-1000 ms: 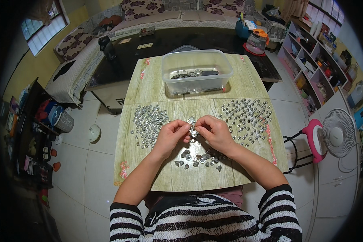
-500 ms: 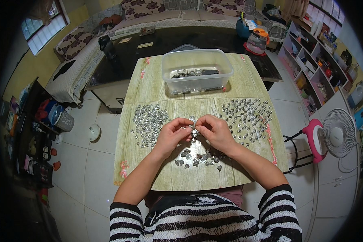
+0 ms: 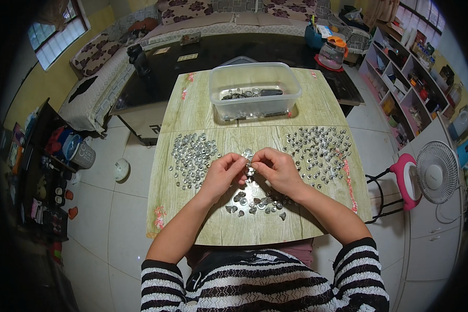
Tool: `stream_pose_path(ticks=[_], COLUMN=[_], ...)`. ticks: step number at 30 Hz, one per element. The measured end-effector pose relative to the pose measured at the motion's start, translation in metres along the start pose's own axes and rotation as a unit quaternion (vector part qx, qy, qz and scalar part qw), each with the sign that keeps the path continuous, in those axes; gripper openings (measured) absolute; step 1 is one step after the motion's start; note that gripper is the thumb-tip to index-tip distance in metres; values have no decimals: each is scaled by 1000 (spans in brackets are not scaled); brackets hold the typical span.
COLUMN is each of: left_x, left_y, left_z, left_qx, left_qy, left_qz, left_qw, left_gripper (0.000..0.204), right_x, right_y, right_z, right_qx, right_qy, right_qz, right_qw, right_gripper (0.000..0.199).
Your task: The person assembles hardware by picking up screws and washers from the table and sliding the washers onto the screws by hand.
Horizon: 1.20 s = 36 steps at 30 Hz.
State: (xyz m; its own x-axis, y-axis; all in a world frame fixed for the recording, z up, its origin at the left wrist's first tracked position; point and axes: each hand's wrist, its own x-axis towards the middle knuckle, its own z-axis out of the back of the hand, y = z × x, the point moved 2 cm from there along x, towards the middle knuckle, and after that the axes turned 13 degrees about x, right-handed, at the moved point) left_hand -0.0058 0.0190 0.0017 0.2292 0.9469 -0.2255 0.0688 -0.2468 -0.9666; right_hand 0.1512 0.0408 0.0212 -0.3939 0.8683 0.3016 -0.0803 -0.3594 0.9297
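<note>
Over the middle of the wood-patterned table [image 3: 203,229], my left hand [image 3: 222,176] and my right hand [image 3: 280,171] meet fingertip to fingertip. Both are closed in a pinch on a small silvery metal piece [image 3: 249,162]; the fingers hide most of it, so its exact kind does not show. Small round metal pieces, looking like nuts [image 3: 192,153], are spread left of my left hand. Right of my right hand, many small screws [image 3: 317,151] stand or lie apart from one another. A looser group of mixed metal pieces [image 3: 257,204] lies below my wrists.
A clear plastic tub [image 3: 255,110] with metal parts and a dark object inside stands at the table's far side. Beyond is a dark glossy table [image 3: 213,52] with a jug [image 3: 332,53]. A white fan [image 3: 436,171] on a pink stool [image 3: 408,182] stands at right.
My left fingertips have shifted slightly around the small metal piece. Both hands otherwise keep their place, and the groups of metal pieces look unchanged.
</note>
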Motion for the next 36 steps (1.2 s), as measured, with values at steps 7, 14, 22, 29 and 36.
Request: stream_pose_path(ticks=[7, 14, 22, 29, 36], left_x=[-2, 6, 4, 8, 8], left_y=[-5, 10, 0, 3, 4], left_z=[-3, 10, 5, 10, 10], left_qx=[26, -1, 18, 46, 87], left_qy=[-11, -15, -52, -69, -76], left_qz=[-55, -51, -62, -78, -95], left_qw=[998, 999, 997, 994, 989], left_gripper=[14, 24, 16, 16, 15], right_x=[0, 1, 16, 20, 20], right_y=[-7, -8, 4, 2, 5], right_z=[2, 2, 12, 12, 15], right_qx=[30, 63, -258, -332, -320], right_qy=[-6, 7, 105, 154, 163], right_qz=[-41, -61, 16, 6, -41], right_qw=[999, 996, 960, 931, 932], right_gripper=[10, 11, 9, 6, 7])
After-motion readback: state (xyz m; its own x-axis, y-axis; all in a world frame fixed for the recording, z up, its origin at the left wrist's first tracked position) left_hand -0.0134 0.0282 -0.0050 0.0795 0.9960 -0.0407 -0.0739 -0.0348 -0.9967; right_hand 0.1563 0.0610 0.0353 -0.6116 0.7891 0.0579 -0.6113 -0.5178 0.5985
